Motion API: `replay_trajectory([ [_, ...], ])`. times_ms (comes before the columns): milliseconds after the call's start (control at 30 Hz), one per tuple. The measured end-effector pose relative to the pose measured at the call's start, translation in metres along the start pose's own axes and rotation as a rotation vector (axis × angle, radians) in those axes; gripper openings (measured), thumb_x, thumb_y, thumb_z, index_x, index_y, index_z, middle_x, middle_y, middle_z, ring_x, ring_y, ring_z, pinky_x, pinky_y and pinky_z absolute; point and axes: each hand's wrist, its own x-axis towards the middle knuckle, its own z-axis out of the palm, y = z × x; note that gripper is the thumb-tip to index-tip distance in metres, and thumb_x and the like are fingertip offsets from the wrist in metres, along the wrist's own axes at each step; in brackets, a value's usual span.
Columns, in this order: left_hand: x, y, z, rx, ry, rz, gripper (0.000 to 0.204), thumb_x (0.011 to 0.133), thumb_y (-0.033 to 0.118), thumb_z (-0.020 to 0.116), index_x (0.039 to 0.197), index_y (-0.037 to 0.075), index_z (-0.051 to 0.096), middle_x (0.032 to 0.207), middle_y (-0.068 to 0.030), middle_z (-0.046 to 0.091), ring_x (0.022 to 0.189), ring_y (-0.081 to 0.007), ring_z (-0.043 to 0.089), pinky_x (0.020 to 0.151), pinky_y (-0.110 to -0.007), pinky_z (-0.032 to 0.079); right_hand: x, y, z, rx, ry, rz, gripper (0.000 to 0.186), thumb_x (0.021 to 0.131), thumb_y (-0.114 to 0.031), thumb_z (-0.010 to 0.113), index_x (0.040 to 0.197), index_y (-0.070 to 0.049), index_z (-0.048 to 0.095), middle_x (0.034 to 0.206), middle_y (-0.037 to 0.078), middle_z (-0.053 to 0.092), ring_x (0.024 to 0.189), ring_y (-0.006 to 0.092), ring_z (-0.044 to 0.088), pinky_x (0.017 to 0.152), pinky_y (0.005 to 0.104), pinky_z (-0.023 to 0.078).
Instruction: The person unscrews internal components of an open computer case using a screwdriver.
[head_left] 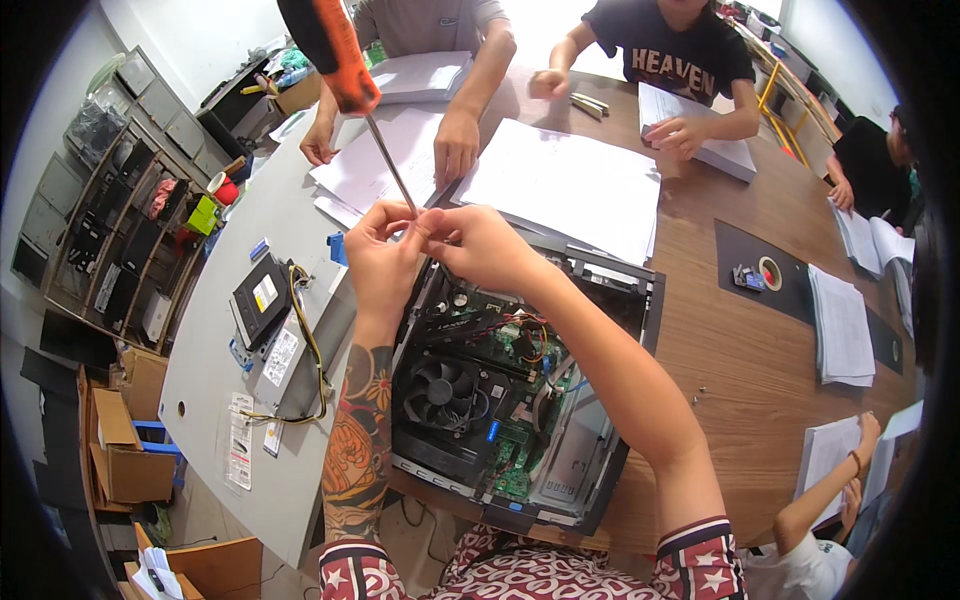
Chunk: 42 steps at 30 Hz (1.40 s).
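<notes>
A screwdriver (342, 62) with an orange and black handle points handle-up, its metal shaft running down to my fingertips. My left hand (383, 255) is closed around the lower end of that shaft. Against it, my right hand (490, 245) pinches at the tip; whatever lies between those fingers is too small to make out. Below both hands is an opened desktop computer case (575, 485), showing a black cooling fan (440, 393) and a green circuit board (515, 440). My forearms cover parts of the case.
To the left lie a metal power supply (285, 355) with cables and a black optical drive (262, 300). Paper stacks (560, 180) sit beyond the case, where co-workers handle sheets. Small screws (698, 392) and a tape roll (769, 273) are on the right.
</notes>
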Motion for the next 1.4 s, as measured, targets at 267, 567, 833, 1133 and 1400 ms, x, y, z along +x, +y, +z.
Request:
replay_trajectory([
  [267, 0.000, 0.011, 0.011, 0.016, -0.068, -0.009, 0.020, 0.097, 0.012, 0.063, 0.108, -0.004, 0.069, 0.096, -0.0067, 0.071, 0.086, -0.0120, 0.066, 0.080, -0.025, 0.051, 0.002, 0.012, -0.001, 0.006, 0.026, 0.022, 0.025, 0.086, -0.014, 0.066, 0.105, 0.001, 0.071, 0.090, 0.021, 0.073, 0.082, 0.0309, 0.071, 0.080, 0.0378, 0.053],
  [567, 0.000, -0.002, 0.000, 0.020, 0.007, 0.055, 0.006, 0.089, 0.003, 0.072, 0.093, 0.000, 0.068, 0.089, -0.0050, 0.069, 0.087, -0.0125, 0.064, 0.079, -0.026, 0.051, 0.000, 0.001, 0.000, 0.001, 0.011, 0.007, 0.024, 0.084, -0.010, 0.062, 0.104, 0.002, 0.070, 0.087, 0.019, 0.073, 0.081, 0.0275, 0.071, 0.080, 0.0354, 0.053],
  [833, -0.002, 0.013, 0.003, 0.051, -0.014, -0.022, 0.014, 0.092, 0.007, 0.069, 0.102, -0.003, 0.070, 0.096, -0.0063, 0.069, 0.086, -0.0120, 0.063, 0.079, -0.026, 0.051, 0.003, 0.007, 0.001, 0.021, 0.038, -0.071, 0.026, 0.082, -0.016, 0.064, 0.098, 0.004, 0.069, 0.081, 0.019, 0.071, 0.076, 0.0273, 0.069, 0.075, 0.0364, 0.053],
  [1133, -0.001, 0.011, 0.008, 0.035, -0.048, 0.062, 0.011, 0.092, 0.004, 0.069, 0.099, -0.005, 0.070, 0.096, -0.0045, 0.068, 0.085, -0.0112, 0.062, 0.078, -0.026, 0.050, 0.002, -0.002, -0.002, -0.029, 0.000, 0.067, 0.026, 0.083, -0.019, 0.064, 0.094, 0.004, 0.068, 0.074, 0.021, 0.067, 0.070, 0.0306, 0.066, 0.070, 0.0384, 0.051],
  [1400, -0.001, 0.002, 0.004, -0.038, 0.008, 0.084, 0.011, 0.084, 0.005, 0.078, 0.086, 0.000, 0.068, 0.091, -0.0023, 0.063, 0.082, -0.0110, 0.062, 0.077, -0.026, 0.051, 0.002, 0.004, -0.002, -0.005, 0.034, -0.016, 0.028, 0.083, -0.021, 0.065, 0.098, 0.002, 0.070, 0.080, 0.016, 0.071, 0.074, 0.0260, 0.068, 0.072, 0.0373, 0.051],
])
